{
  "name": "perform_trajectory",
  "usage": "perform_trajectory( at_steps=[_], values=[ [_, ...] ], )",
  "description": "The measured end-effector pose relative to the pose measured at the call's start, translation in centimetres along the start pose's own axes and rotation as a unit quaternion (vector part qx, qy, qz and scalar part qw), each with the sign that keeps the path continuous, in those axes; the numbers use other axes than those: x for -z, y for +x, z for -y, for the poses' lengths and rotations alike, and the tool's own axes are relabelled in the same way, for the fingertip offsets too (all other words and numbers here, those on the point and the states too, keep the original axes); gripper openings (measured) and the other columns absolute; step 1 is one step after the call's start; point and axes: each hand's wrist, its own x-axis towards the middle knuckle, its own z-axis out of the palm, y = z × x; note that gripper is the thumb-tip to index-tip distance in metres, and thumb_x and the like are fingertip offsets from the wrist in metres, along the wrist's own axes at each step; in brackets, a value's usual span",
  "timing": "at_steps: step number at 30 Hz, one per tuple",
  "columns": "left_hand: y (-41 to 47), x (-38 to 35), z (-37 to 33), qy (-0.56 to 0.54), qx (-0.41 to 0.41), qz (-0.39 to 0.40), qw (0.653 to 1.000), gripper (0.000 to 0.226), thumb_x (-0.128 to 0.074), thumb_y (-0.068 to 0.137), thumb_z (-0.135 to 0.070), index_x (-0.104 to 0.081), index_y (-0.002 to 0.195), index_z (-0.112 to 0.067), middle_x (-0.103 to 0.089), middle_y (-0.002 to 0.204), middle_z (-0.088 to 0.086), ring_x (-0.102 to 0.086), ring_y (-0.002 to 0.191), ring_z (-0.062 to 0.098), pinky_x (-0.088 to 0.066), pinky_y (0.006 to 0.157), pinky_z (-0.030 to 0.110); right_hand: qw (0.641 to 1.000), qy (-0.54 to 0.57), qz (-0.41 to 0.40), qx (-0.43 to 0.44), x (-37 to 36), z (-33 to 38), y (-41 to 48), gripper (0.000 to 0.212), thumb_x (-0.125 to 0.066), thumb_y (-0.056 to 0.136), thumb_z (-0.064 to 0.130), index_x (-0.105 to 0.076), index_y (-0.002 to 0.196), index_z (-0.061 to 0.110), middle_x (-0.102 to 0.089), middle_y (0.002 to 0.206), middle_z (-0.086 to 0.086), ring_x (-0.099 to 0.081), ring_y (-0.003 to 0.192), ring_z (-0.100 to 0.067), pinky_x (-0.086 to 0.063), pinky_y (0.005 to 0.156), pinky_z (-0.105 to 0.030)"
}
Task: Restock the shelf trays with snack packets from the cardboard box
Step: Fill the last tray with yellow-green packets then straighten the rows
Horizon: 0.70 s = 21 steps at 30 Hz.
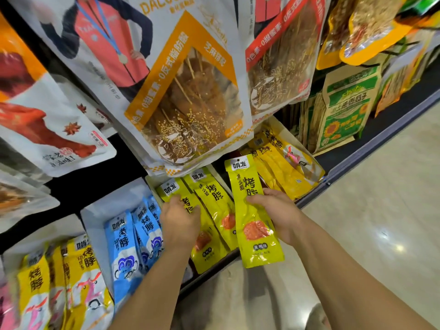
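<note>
Right hand gripping lime packet, left hand resting on tray packets

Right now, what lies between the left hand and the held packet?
In the head view, another lime-green packet lies between the left hand and the held packet in the right hand.

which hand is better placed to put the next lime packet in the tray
Right. The right hand already grips a lime packet beside the tray; the left hand only rests on packets in it.
</note>
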Motion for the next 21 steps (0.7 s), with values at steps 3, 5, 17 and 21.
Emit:
perform_trajectory(
  at_steps=[3, 5, 17, 21],
  values=[
    [-0.1, 1.5, 2.6, -0.003, 0.032, -0.066, 0.997, 0.068, -0.071, 0.089, -0.025, -0.038, 0.146, -0.007, -0.042, 0.136, 0.019, -0.044, 0.124, 0.035, -0.043, 0.098, 0.047, 0.999, -0.039, 0.027, 0.006, -2.5, 0.4, 0.6, 0.016, -0.068, 0.09, 0.008, -0.074, 0.104, 0.014, -0.079, 0.099, -0.004, -0.072, 0.104, -0.03, -0.054, 0.099, -0.05],
    [0.1, 1.7, 4.3, -0.017, 0.053, -0.025, 0.998, 0.072, -0.068, 0.092, -0.02, -0.031, 0.153, -0.014, -0.051, 0.137, 0.016, -0.055, 0.117, 0.035, -0.051, 0.093, 0.048, 0.997, -0.059, 0.038, 0.012, -4.4, 0.3, 1.4, 0.017, -0.069, 0.089, 0.008, -0.075, 0.103, 0.015, -0.079, 0.1, -0.004, -0.073, 0.101, -0.029, -0.056, 0.096, -0.049],
    [1.9, 1.3, 7.9, -0.088, 0.053, 0.038, 0.994, 0.065, -0.064, 0.094, -0.017, -0.038, 0.15, -0.039, -0.066, 0.123, -0.009, -0.064, 0.074, -0.005, -0.04, 0.045, 0.007, 0.934, -0.348, 0.021, 0.08, -12.5, -2.7, 4.6, 0.063, -0.078, 0.087, 0.028, -0.052, 0.143, 0.014, -0.059, 0.14, -0.003, -0.057, 0.125, -0.02, -0.045, 0.1, -0.028],
    [1.7, 1.4, 8.3, -0.114, 0.059, 0.04, 0.991, 0.066, -0.064, 0.094, -0.012, -0.04, 0.148, -0.041, -0.065, 0.121, -0.012, -0.067, 0.08, -0.004, -0.05, 0.059, 0.012, 0.906, -0.412, -0.007, 0.101, -13.2, -3.5, 4.3, 0.057, -0.075, 0.09, 0.031, -0.052, 0.14, 0.015, -0.065, 0.124, -0.003, -0.059, 0.096, -0.016, -0.049, 0.084, -0.028]
  ],
)
